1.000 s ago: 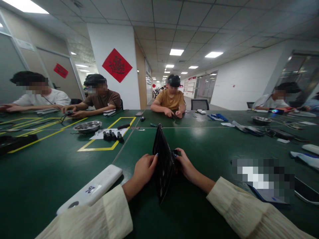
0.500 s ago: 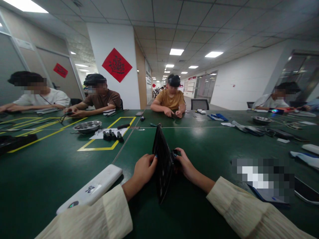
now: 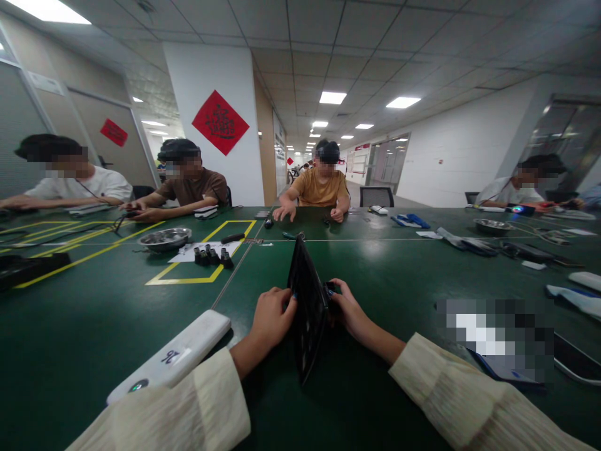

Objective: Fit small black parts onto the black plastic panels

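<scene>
A thin black flat panel (image 3: 308, 319) stands on edge in front of me, seen almost side-on. My left hand (image 3: 271, 318) is closed on its left side, the thumb pressed against the face; a small blue spot shows at the thumb tip. On the panel's other side, my right hand (image 3: 350, 311) has its fingers closed around a small black part (image 3: 330, 290) at the panel's right edge. Whether that part is fixed to the panel, I cannot tell. Both palms face inward, and some fingertips are hidden behind the panel.
A white power bank (image 3: 188, 344) marked 26 lies by my left forearm. Black cylindrical parts (image 3: 213, 257) and a metal bowl (image 3: 165, 239) are farther left. Right of me lie a blue-edged item (image 3: 514, 369) and a dark phone-like object (image 3: 577, 360). Several people sit around the green table (image 3: 385, 269).
My hands and the panel stay practically still. Across the table, the person in the mustard shirt has moved a hand leftward toward a small black object.
</scene>
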`<action>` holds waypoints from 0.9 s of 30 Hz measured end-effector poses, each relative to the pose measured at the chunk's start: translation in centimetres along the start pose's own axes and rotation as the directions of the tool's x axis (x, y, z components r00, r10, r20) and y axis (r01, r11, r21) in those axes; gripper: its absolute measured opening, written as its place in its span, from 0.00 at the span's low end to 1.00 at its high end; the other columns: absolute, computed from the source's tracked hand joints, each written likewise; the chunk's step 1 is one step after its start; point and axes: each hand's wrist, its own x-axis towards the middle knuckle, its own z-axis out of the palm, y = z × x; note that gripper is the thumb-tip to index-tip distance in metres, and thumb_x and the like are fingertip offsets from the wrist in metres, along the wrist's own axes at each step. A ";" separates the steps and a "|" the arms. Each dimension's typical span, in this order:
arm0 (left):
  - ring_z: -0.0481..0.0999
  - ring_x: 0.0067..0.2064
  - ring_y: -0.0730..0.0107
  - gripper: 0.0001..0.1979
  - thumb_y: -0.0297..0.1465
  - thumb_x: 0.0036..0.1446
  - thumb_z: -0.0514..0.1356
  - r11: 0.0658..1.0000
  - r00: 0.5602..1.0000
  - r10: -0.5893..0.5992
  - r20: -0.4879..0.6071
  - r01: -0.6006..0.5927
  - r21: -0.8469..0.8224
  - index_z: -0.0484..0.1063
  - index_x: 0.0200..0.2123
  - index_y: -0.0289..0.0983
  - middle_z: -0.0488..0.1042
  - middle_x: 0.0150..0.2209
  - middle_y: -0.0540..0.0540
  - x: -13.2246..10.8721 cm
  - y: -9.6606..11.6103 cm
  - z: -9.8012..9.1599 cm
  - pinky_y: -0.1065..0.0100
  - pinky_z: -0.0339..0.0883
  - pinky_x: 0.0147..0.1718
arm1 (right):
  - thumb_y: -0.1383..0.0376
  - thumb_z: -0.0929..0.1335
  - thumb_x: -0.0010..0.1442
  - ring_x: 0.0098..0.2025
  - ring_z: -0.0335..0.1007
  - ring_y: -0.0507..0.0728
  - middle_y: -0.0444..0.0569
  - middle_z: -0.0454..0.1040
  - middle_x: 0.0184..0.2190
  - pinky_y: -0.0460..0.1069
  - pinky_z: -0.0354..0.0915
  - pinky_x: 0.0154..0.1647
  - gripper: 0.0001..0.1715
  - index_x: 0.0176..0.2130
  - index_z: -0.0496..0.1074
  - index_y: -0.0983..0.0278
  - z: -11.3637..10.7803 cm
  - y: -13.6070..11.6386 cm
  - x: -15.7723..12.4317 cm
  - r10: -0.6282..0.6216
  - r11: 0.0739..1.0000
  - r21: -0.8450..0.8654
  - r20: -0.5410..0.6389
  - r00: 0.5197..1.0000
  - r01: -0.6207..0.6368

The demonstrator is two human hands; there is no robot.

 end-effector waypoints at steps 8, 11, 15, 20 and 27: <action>0.69 0.34 0.64 0.25 0.39 0.61 0.41 0.994 1.000 -0.004 0.027 0.007 -0.106 0.70 0.22 0.36 0.70 0.26 0.43 0.0 0.0 0.1 0.66 0.61 0.34 | 0.55 0.64 0.55 0.19 0.65 0.51 0.40 0.69 0.25 0.43 0.60 0.15 0.24 0.47 0.52 0.57 0.1 -0.3 -0.2 0.012 1.000 -0.010 -0.008 1.000 -0.012; 0.68 0.31 0.66 0.27 0.41 0.61 0.40 0.991 0.998 -0.052 0.023 0.055 -0.121 0.69 0.19 0.36 0.68 0.26 0.44 0.0 -0.3 0.4 0.67 0.60 0.32 | 0.55 0.64 0.55 0.19 0.65 0.51 0.40 0.68 0.25 0.44 0.60 0.15 0.23 0.48 0.52 0.56 -0.1 0.0 -0.1 0.005 1.000 0.003 -0.001 1.000 -0.005; 0.68 0.29 0.68 0.29 0.42 0.61 0.38 0.989 0.995 -0.100 0.024 0.102 -0.111 0.68 0.19 0.35 0.68 0.27 0.43 0.1 -0.7 0.9 0.68 0.60 0.31 | 0.55 0.65 0.55 0.19 0.66 0.51 0.40 0.68 0.25 0.44 0.60 0.15 0.24 0.48 0.52 0.56 -0.3 0.5 0.1 0.006 1.000 0.019 0.007 1.000 -0.006; 0.69 0.29 0.66 0.30 0.43 0.61 0.37 0.990 0.992 -0.115 0.043 0.119 -0.078 0.69 0.20 0.35 0.69 0.27 0.42 0.1 -0.7 1.0 0.66 0.59 0.31 | 0.54 0.65 0.55 0.20 0.66 0.51 0.40 0.68 0.26 0.44 0.60 0.16 0.24 0.48 0.53 0.56 -0.5 0.7 0.2 -0.011 1.000 0.018 0.017 1.000 0.011; 0.70 0.32 0.64 0.27 0.41 0.60 0.39 0.994 0.997 -0.064 0.046 0.068 -0.091 0.71 0.22 0.35 0.70 0.26 0.42 0.1 -0.4 0.7 0.66 0.61 0.34 | 0.55 0.65 0.55 0.19 0.65 0.51 0.39 0.68 0.26 0.43 0.59 0.15 0.24 0.47 0.52 0.55 -0.5 0.7 0.3 0.003 1.000 0.026 0.013 1.000 -0.003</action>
